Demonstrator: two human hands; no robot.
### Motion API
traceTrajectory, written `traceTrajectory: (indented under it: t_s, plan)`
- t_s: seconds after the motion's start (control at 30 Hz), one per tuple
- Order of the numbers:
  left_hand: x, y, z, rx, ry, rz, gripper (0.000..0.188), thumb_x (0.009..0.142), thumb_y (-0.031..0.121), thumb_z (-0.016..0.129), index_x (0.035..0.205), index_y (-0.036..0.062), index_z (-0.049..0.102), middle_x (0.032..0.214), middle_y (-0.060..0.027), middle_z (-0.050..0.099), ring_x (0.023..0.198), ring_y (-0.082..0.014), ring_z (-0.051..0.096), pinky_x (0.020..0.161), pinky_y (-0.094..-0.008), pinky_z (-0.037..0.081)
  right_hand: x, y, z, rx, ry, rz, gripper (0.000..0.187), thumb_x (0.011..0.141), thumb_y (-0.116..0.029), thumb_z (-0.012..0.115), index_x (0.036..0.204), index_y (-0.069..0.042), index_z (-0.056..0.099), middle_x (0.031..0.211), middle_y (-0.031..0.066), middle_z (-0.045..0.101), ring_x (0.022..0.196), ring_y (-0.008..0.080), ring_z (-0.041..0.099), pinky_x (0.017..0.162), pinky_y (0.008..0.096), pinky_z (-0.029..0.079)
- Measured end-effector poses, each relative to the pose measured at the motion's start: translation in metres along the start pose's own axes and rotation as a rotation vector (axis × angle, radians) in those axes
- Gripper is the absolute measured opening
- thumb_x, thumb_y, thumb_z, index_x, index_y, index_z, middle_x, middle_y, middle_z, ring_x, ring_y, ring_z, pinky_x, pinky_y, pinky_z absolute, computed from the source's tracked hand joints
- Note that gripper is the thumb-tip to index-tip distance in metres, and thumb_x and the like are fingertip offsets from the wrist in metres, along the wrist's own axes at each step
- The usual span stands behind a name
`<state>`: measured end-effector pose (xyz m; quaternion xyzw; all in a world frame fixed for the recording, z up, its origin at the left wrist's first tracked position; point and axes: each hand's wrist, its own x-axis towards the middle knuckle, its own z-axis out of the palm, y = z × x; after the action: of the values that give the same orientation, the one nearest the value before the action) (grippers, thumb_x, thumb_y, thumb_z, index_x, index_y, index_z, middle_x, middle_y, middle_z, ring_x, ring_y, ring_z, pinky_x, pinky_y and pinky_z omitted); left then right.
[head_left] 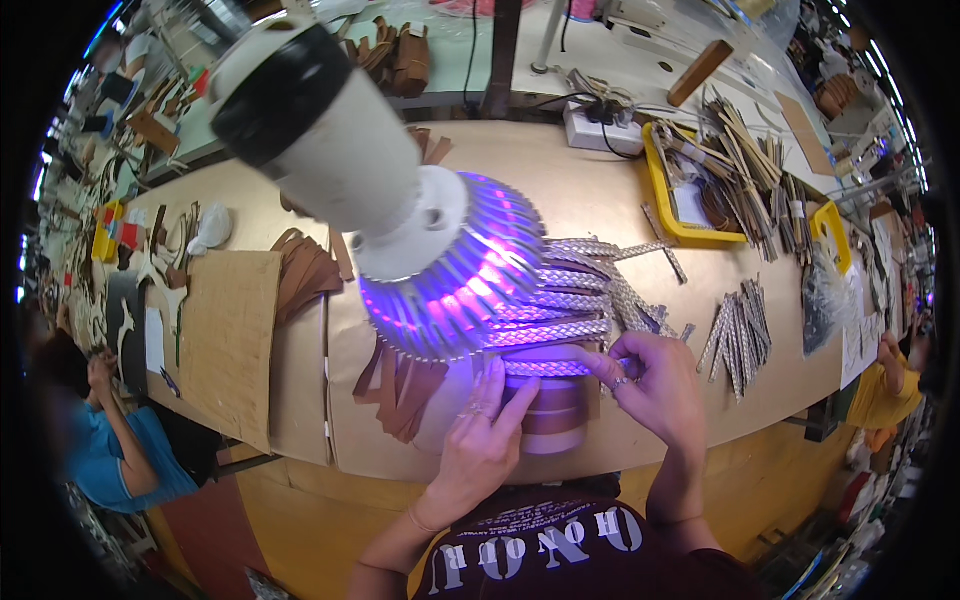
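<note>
Under a purple-lit lamp (455, 270), several silver braided straps (565, 328) lie side by side, their left ends hidden behind the lamp. My left hand (482, 432) rests with its fingers stretched out and apart, fingertips at the nearest braided strap (545, 368). At that strap's right end, my right hand (655, 388) has thumb and forefinger pinched together on it. Just below the strap are flat brown strips (553, 420), laid across the table between my two hands. More brown leather strips (400, 390) fan out to the left, partly behind the lamp.
A bundle of braided straps (735, 335) lies to the right. Behind it stands a yellow tray (690, 235) heaped with thin strips. At left are a brown board (230, 345) and stacked brown pieces (305, 277). The lamp hangs low over the table. Co-workers sit at both sides.
</note>
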<state>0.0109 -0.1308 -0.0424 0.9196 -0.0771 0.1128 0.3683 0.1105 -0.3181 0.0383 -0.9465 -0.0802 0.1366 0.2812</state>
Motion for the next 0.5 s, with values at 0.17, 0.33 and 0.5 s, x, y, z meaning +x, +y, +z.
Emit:
traceTrajectory:
  t_s: [0.17, 0.33, 0.5]
  plan:
    - [-0.001, 0.001, -0.002, 0.004, -0.053, -0.031, 0.051, 0.082, -0.001, 0.060, 0.131, 0.0124, 0.059, 0.136, -0.0294, 0.049, 0.118, -0.0442, 0.056, 0.097, -0.0452, 0.048, 0.000, 0.015, 0.012, 0.121, 0.044, 0.011, 0.041, 0.081, -0.038, 0.077, 0.071, -0.001, 0.063, 0.052, 0.0083, 0.048, 0.046, 0.0176, 0.044, 0.047, 0.0330, 0.037]
    - [0.000, 0.003, -0.003, 0.019, -0.074, -0.065, 0.046, 0.084, 0.000, 0.060, 0.129, 0.0124, 0.061, 0.135, -0.0290, 0.051, 0.118, -0.0433, 0.057, 0.097, -0.0431, 0.049, -0.001, 0.025, 0.021, 0.189, 0.023, 0.034, 0.040, 0.082, -0.038, 0.076, 0.072, -0.001, 0.064, 0.052, 0.0080, 0.049, 0.046, 0.0167, 0.045, 0.046, 0.0321, 0.037]
    - [0.001, 0.004, -0.005, 0.048, -0.080, -0.060, 0.043, 0.086, 0.000, 0.060, 0.127, 0.0120, 0.062, 0.134, -0.0293, 0.051, 0.118, -0.0422, 0.056, 0.097, -0.0425, 0.048, 0.000, 0.032, 0.034, 0.227, 0.057, 0.012, 0.040, 0.082, -0.039, 0.075, 0.073, -0.001, 0.065, 0.052, 0.0080, 0.049, 0.045, 0.0165, 0.045, 0.046, 0.0323, 0.037]
